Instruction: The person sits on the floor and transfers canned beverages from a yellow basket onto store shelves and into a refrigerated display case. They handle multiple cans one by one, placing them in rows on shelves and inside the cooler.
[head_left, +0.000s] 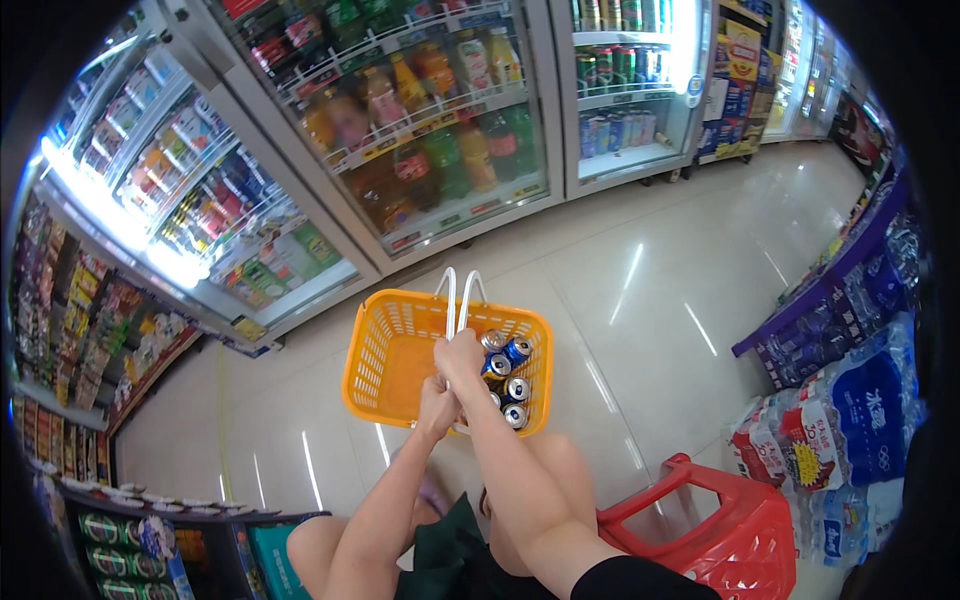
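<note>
An orange plastic shopping basket (390, 360) with slotted walls is in front of my knees, low over the tiled floor. Its two white handles (461, 300) stand upright, close together. My right hand (459, 358) is closed around the handles, over the basket's middle. Just nearer to me, my left hand (439, 406) also grips them lower down, partly hidden by the right wrist. Several drink cans (516, 388), some with blue sides, stand at the basket's right end. My right forearm covers part of them. The left part of the basket shows its bare bottom.
Glass-door drink coolers (442, 150) line the far side. Snack shelves (82, 307) stand at left, with a display of packed cans (120, 555) near my left knee. At right are a red plastic object (720, 525) with a wide opening, bottled-water packs (840, 427) and a purple-edged display (817, 300).
</note>
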